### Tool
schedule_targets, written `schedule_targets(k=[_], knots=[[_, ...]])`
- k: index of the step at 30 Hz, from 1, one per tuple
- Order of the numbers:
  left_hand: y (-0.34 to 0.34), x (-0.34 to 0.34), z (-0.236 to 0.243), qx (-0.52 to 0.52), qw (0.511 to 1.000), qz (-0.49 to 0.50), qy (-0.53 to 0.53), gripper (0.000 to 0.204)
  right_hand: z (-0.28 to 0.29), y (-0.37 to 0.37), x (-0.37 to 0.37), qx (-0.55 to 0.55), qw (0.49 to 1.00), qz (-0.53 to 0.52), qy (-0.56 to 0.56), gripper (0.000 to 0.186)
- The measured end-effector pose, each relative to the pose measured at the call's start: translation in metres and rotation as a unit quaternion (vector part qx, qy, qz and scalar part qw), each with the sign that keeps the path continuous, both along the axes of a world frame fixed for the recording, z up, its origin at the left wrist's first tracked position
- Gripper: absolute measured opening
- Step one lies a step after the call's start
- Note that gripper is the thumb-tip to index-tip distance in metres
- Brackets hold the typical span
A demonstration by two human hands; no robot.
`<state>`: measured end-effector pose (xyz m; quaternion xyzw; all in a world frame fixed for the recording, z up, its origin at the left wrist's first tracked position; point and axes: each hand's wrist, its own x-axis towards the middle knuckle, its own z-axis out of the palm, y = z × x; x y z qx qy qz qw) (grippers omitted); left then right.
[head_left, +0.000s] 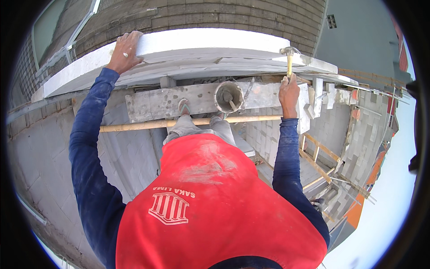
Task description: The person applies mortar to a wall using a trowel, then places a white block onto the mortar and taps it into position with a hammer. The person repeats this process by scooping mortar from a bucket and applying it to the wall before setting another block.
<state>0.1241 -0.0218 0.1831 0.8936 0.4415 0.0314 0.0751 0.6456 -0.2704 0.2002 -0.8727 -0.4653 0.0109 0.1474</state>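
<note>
A long white building block [210,41] lies along the top of a pale block wall [92,67]. My left hand [124,53] grips the top edge at the block's left end, fingers over it and thumb on the near side. My right hand [289,95] is closed around the yellowish handle of a hammer [290,65]. The hammer's metal head is at the block's right end; whether it touches cannot be made out. Below, between my hands, a mortar-smeared bucket [218,99] holds grey mortar and a tool with a light handle.
I stand on a mortar-spotted plank [156,105], beside the bucket. A bamboo pole [152,125] crosses behind my feet. Cut block pieces [318,96] sit at the plank's right end. Wooden framing [316,159] stands lower right. A tiled roof [233,18] lies beyond the wall.
</note>
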Motion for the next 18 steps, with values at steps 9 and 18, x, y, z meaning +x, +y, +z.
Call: schedule_targets(k=[9, 18], knots=[[0.000, -0.001, -0.004, 0.023, 0.999, -0.012, -0.023, 0.081, 0.025, 0.013, 0.017, 0.132, 0.991, 0.013, 0.028, 0.034], [-0.001, 0.002, 0.005, -0.001, 1.000, -0.005, -0.017, 0.081, 0.013, 0.010, 0.022, -0.038, 0.998, 0.037, -0.014, 0.029]])
